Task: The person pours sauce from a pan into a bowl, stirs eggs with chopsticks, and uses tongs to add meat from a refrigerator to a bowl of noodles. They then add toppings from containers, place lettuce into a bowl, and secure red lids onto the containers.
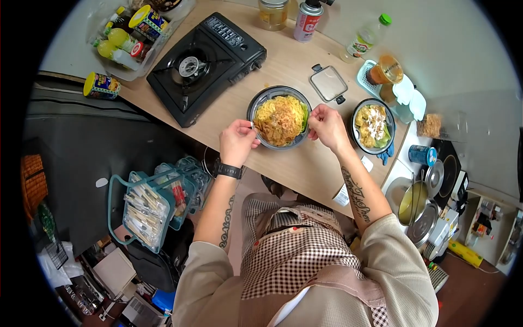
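A black-rimmed round bowl of noodles [259, 98] sits on the wooden table, filled with yellow noodles [281, 115] under a crumbly brown topping, with green leaves along the right side. My left hand [238, 140] is closed in a pinch at the bowl's left rim. On the opposite side, my right hand [327, 129] pinches at the right rim, its thumb and forefinger together beside the greens. Farther right stands a second black bowl [354, 139], holding yellowish food with white sauce and green leaves.
A black portable gas stove [231, 60] lies at the back left. Behind the bowls are a small clear-lidded box [328, 83], a gas canister [308, 22] and a green-capped bottle [366, 41]. A pot [412, 204] stands at right; a teal basket [147, 215] of wrapped utensils is at lower left.
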Tool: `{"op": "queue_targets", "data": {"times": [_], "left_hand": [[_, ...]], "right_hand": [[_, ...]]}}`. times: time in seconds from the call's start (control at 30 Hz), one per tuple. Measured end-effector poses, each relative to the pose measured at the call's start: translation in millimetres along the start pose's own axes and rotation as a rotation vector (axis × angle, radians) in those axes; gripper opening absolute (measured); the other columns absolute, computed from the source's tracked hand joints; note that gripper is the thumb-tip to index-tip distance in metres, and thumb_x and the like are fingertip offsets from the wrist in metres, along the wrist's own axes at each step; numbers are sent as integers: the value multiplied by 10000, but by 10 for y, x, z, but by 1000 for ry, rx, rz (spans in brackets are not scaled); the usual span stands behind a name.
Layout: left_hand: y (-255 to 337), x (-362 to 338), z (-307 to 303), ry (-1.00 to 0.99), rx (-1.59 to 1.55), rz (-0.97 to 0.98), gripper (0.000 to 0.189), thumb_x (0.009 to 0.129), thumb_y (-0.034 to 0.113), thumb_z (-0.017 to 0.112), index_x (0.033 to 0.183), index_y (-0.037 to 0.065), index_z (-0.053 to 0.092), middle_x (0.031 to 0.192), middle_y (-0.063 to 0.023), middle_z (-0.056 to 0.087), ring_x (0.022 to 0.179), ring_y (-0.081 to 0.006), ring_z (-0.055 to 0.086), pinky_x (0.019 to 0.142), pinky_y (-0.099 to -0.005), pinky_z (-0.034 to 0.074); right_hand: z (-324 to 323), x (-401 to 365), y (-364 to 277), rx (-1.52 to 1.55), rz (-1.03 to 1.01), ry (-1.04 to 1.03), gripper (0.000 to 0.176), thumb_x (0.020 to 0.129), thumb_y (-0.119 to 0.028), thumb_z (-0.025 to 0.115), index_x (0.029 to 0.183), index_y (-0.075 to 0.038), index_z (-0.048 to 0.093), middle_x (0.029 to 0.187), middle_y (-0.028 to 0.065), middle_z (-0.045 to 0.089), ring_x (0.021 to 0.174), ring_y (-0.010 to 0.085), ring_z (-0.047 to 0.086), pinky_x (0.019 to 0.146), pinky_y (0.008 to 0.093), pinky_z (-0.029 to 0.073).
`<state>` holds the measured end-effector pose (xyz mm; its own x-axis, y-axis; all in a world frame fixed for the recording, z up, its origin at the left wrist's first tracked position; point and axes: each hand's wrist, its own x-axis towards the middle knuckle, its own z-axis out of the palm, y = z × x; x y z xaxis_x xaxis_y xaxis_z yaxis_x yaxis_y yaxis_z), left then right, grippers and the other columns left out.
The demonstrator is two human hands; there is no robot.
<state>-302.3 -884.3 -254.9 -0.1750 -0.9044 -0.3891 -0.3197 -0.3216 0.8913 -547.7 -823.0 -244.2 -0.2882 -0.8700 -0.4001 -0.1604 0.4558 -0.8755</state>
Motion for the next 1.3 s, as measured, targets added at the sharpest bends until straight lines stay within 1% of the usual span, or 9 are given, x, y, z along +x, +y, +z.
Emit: {"op": "queue_targets", "data": {"times": [0.53,0.63,0.73,0.8,0.9,1.0,1.03,1.13,1.3], "left_hand": [[89,-2,17,78,185,26,122,862,28,678,958,-39,647,774,-118,700,582,-155,690,513,-269,542],[46,-5,-3,56,121,46,145,886,37,677,992,-38,610,785,-66,649,605,-126,660,540,-253,543],[-230,29,-36,114,130,183,214,885,82,700,1054,-17,613,791,-67,655,654,-123,658,594,-251,545],[-283,-44,16,109,-78,145,332,890,90,711,1163,-11,550,875,-68,625,740,-127,653,636,-254,549],[-403,-155,116,42,-289,135,510,889,77,721,1304,-5,435,1008,-84,576,847,-142,647,677,-264,556],[-529,-249,260,-2,-384,111,673,875,-6,704,1413,-1,300,1067,-105,528,888,-180,649,731,-301,586],[-541,-284,325,6,-413,102,683,876,-18,695,1421,-1,285,1060,-104,525,886,-186,650,734,-310,593],[-529,-309,405,21,-451,65,699,880,-55,660,1442,5,249,1018,-104,521,873,-207,656,736,-336,610],[-453,-343,473,64,-508,38,707,874,-69,652,1449,13,248,985,-102,532,776,-210,667,687,-318,597]], "right_hand": [[51,-1,6,-28,-7,50,124,921,-67,579,923,57,592,717,79,653,562,139,659,498,276,541],[83,-3,-7,-31,-8,64,138,929,-70,571,956,62,600,721,83,653,557,140,660,492,278,539],[103,-36,-25,-41,-8,90,165,937,-75,567,1030,55,609,782,88,654,555,139,657,485,281,534],[139,-64,-25,-62,-15,113,203,944,-77,568,1102,42,609,851,85,641,560,135,651,481,283,527],[248,-115,139,-75,-259,241,308,947,-75,584,1240,14,554,941,67,595,589,125,642,475,280,507],[300,-152,423,94,-258,302,415,942,-65,602,1337,-13,482,970,45,558,626,118,636,463,276,483],[266,-205,360,151,-119,235,419,917,-40,622,1308,6,477,872,47,599,648,125,643,547,257,515],[296,-186,514,315,37,-42,350,921,-37,617,1237,25,479,809,41,611,654,132,657,557,259,532],[336,-144,454,435,40,-12,240,933,-44,589,1064,4,394,720,92,621,566,155,641,493,279,523]]}}
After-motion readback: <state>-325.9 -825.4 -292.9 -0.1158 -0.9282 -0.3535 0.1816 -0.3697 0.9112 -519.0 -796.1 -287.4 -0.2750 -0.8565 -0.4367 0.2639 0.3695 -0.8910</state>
